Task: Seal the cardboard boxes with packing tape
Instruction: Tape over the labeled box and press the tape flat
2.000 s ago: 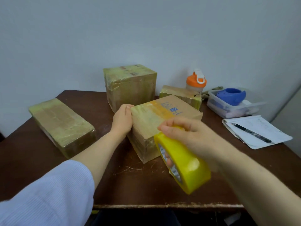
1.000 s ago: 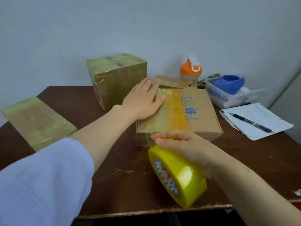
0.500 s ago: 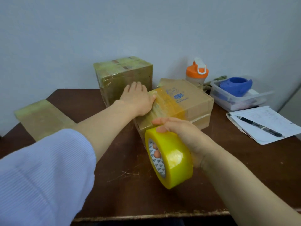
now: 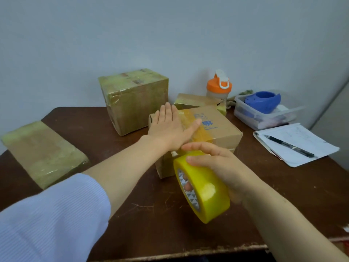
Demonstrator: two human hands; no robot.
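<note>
A brown cardboard box with blue print lies mid-table, a strip of yellow tape across its top. My left hand presses flat on the box's left half, fingers straight. My right hand grips a thick yellow tape roll at the box's near edge, fingers through its core; the tape runs from the roll onto the box top.
A tall taped box stands behind, a flat taped box lies at the left, a small one at the back. An orange-lidded bottle, a plastic tub holding a blue dispenser, and a notepad with pen occupy the right.
The box has been turned a little on the table. My left hand slid flat across its top. The roll stays at the near edge in my right hand.
</note>
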